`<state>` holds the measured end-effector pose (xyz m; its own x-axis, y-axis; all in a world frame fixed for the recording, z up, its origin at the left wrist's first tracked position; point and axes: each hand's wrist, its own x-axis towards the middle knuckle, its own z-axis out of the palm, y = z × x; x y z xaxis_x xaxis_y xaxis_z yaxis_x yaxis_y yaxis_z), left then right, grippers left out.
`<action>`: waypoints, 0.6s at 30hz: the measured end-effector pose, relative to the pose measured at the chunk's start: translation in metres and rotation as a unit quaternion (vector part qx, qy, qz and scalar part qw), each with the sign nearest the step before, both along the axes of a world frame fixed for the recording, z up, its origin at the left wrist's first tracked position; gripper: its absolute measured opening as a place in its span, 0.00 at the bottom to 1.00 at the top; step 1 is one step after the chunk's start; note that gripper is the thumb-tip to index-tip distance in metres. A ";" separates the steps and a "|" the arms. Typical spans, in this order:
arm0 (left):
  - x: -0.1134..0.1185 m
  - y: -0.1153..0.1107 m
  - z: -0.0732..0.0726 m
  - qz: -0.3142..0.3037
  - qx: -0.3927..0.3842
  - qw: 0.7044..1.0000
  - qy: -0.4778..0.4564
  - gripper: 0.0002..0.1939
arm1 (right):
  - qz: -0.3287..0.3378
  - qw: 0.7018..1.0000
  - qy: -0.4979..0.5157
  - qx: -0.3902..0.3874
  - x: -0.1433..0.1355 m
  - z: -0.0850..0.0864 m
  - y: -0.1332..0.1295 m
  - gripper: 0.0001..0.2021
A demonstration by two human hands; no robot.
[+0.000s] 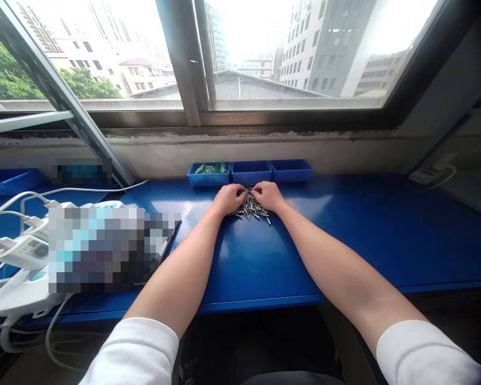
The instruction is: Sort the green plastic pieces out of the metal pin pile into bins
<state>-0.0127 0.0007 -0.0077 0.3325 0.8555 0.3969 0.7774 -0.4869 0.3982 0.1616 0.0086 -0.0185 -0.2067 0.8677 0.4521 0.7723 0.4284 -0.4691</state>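
Blue table [260, 267] below window [304, 59]; hands [229, 199] [266, 195], fingers curled, touching metal pieces [250, 207].

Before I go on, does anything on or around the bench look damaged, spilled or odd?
The ledge under the window looks chipped, its edge ragged and whitish. Thin metal pieces lie in a jumbled heap between the two hands, perhaps deliberately. Nothing else stands out.

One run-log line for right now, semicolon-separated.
slender metal pieces: heaped on blue tabletop; left hand: fingers at heap's left; right hand: fingers at heap's right; grips: unclear; left bin behind heap: holds green items
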 end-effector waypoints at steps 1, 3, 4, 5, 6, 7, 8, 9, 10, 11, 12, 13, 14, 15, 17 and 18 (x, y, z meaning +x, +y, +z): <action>0.000 0.000 0.000 0.003 -0.001 1.000 -0.006 0.14 | -0.006 1.000 0.006 0.008 0.000 0.000 0.000 0.08; 0.001 0.001 -0.001 0.010 -0.002 1.000 -0.023 0.15 | -0.024 0.999 0.028 0.018 -0.001 0.001 -0.001 0.09; 0.001 0.001 -0.002 0.013 0.000 0.999 -0.032 0.15 | -0.033 0.998 0.041 0.021 -0.001 0.001 -0.001 0.09; 0.001 0.001 -0.002 0.013 0.002 0.999 -0.039 0.16 | -0.039 0.998 0.052 0.023 -0.002 0.002 -0.002 0.10; 0.001 0.002 -0.002 0.011 0.007 0.999 -0.044 0.16 | -0.041 0.997 0.060 0.026 -0.002 0.003 -0.003 0.11; 0.002 0.002 -0.002 0.007 0.012 0.999 -0.044 0.15 | -0.039 0.997 0.062 0.030 -0.003 0.004 -0.004 0.13; 0.002 0.002 -0.001 0.002 0.019 0.999 -0.042 0.14 | -0.033 0.997 0.059 0.035 -0.003 0.005 -0.004 0.14; 0.002 0.002 -0.001 -0.002 0.025 0.999 -0.038 0.13 | -0.027 0.997 0.054 0.041 -0.004 0.005 -0.005 0.16; 0.003 0.001 -0.001 -0.004 0.030 0.999 -0.035 0.13 | -0.022 0.998 0.048 0.045 -0.004 0.006 -0.006 0.17; 0.003 0.001 0.000 -0.005 0.033 0.999 -0.032 0.13 | -0.019 0.998 0.044 0.046 -0.004 0.006 -0.006 0.17; 0.003 0.001 0.001 -0.003 0.034 0.999 -0.029 0.13 | -0.018 0.998 0.046 0.045 -0.004 0.006 -0.007 0.18; 0.003 0.000 0.001 0.000 0.033 0.999 -0.027 0.14 | -0.016 0.998 0.053 0.039 -0.004 0.006 -0.007 0.17; 0.003 0.000 0.002 0.005 0.032 0.999 -0.024 0.14 | -0.014 0.997 0.069 0.031 -0.004 0.007 -0.008 0.17; 0.003 0.000 0.002 0.010 0.030 0.999 -0.021 0.14 | -0.009 0.996 0.091 0.020 -0.004 0.007 -0.008 0.15; 0.003 0.000 0.002 0.021 0.025 0.999 -0.014 0.13 | 0.009 0.990 0.144 0.000 -0.004 0.008 -0.009 0.12; 0.003 0.000 0.002 0.025 0.023 0.999 -0.011 0.13 | 0.019 0.986 0.166 -0.007 -0.004 0.008 -0.009 0.11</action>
